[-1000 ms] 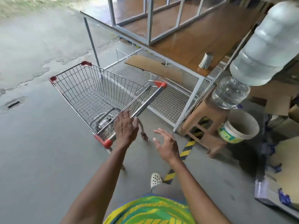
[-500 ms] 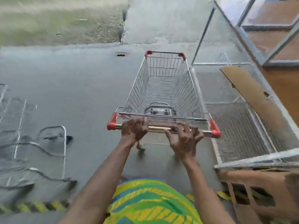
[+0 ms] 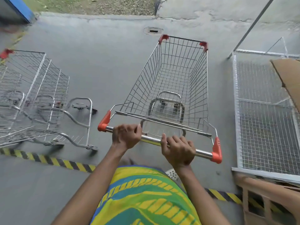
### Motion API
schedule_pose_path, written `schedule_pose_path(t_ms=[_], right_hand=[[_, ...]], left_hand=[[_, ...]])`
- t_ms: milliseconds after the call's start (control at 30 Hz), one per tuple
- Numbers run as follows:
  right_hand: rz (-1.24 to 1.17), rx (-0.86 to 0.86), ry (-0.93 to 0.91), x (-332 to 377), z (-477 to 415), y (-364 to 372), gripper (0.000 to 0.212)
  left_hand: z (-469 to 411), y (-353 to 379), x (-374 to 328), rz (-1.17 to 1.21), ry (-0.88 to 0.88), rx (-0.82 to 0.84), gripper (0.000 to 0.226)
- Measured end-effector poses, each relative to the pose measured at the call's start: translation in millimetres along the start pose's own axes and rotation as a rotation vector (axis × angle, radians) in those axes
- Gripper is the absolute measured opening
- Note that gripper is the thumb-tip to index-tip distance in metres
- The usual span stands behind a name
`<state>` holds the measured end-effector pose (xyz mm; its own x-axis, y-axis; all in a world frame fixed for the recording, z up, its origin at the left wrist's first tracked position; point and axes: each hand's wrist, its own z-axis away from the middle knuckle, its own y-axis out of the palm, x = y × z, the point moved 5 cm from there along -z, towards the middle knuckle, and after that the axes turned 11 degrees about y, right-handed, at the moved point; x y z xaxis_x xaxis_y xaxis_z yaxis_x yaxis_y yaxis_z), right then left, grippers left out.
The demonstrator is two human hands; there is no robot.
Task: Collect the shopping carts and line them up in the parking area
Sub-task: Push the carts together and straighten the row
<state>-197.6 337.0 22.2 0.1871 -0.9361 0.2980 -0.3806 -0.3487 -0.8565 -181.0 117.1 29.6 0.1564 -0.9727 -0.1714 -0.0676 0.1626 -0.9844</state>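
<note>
From the head camera, your left hand (image 3: 125, 138) was wrapped tight around the chrome handlebar (image 3: 152, 139) of the empty silver wire shopping cart with orange corner caps (image 3: 172, 85), its grip closed on the bar near the left orange end cap (image 3: 103, 123). Your right hand (image 3: 178, 149) was clamped on the same bar further along, fingers (image 3: 168, 142) curled over the top and the thumb side toward you, short of the right orange end cap (image 3: 216, 151). Both grips were fully closed on the bar, with a short stretch of bare chrome showing between them.

No brand, label or writing could be read on the cart or anywhere around it.

The cart stood on the grey concrete floor (image 3: 100, 65) directly in front of you, its basket pointing away toward a small slotted floor drain (image 3: 153, 30). To your left, well apart from it, stood a row of nested silver wire carts (image 3: 34, 95), blurred at the frame edge. A yellow-and-black striped hazard tape (image 3: 48, 159) ran across the floor at your feet, passing under your green, yellow and blue patterned garment (image 3: 142, 195). On your right lay a white wire-mesh metal frame (image 3: 263, 120), with a brown cardboard sheet (image 3: 289, 78) resting over its far corner and a brown wooden stool (image 3: 269, 200) below it. Grass and dirt (image 3: 90, 5) edged the concrete at the far side.
</note>
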Motion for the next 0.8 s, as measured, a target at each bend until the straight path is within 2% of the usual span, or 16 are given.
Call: schedule_pose_path(t_ms=[267,400,600,800], right_hand=[[0.007,-0.059,0.037,50,-69,54,0.039],[0.053,-0.027,0.104,92,-116,95,0.037],[0.057,0.005,0.232,156,-200,152,0.043],[0.209,0.271,0.278,178,-297,207,0.055]], left_hand=[[-43,-11,55,0.001,0.125,-0.111,0.048],[-102,-7,106,0.061,0.237,-0.066,0.06],[-215,-18,171,0.093,0.408,-0.061,0.055],[-321,-15,199,0.092,0.436,0.003,0.052]])
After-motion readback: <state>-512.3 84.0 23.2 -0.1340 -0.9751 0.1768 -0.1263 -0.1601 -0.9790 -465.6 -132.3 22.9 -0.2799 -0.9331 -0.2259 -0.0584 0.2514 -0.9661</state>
